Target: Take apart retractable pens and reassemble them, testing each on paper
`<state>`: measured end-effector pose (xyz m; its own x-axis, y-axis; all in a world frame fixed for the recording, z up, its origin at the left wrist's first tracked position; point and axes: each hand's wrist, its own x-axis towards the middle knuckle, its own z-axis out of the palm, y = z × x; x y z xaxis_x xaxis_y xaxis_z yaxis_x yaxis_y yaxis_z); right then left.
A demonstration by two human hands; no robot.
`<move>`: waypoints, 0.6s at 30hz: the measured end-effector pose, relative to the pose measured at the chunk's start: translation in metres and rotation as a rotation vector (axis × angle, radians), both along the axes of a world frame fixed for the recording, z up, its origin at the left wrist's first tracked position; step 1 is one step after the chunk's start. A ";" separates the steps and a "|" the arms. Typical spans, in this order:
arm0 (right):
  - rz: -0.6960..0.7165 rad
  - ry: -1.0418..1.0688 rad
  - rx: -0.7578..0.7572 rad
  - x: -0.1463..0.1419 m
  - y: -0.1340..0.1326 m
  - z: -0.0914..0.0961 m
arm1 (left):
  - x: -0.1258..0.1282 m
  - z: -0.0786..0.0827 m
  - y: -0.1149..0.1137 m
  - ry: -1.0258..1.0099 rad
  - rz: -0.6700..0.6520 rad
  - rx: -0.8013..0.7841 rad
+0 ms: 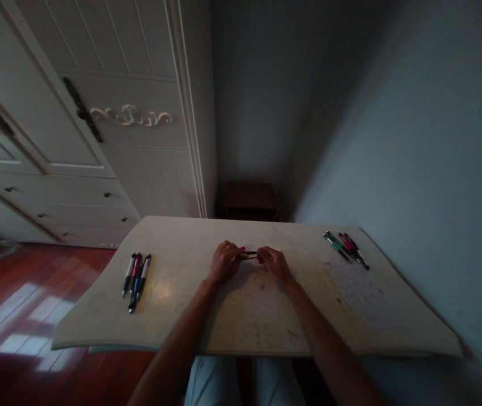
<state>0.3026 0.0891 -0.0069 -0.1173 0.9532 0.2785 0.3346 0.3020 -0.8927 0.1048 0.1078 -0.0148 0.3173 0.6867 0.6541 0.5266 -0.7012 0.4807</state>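
Observation:
Both my hands meet over the middle of a pale table [173, 316]. My left hand [224, 262] and my right hand [275, 265] each pinch one end of a dark pen [250, 255], held level between them just above the tabletop. Fingers of both hands are curled closed on it. A sheet of paper [261, 296] with faint marks lies under my hands. A ring shows on my left hand.
Several pens [136, 274] lie in a row at the table's left. Several coloured pens [346, 248] lie at the far right, above a written sheet [365, 293]. A white cabinet [131, 141] stands left, a grey wall right, red wooden floor [21, 293] below left.

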 end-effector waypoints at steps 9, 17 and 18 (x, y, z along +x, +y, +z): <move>-0.007 0.060 0.057 0.003 0.005 0.000 | -0.001 0.000 0.001 0.000 0.022 -0.022; 0.015 -0.092 0.068 0.001 0.003 -0.003 | 0.001 -0.001 0.001 -0.001 -0.002 -0.010; 0.018 -0.082 0.090 0.002 0.003 -0.003 | 0.001 -0.001 0.001 -0.005 -0.004 -0.004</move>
<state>0.3041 0.0925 -0.0097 -0.1603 0.9223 0.3518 0.3995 0.3865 -0.8313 0.1054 0.1087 -0.0157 0.3163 0.6879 0.6533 0.5215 -0.7013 0.4860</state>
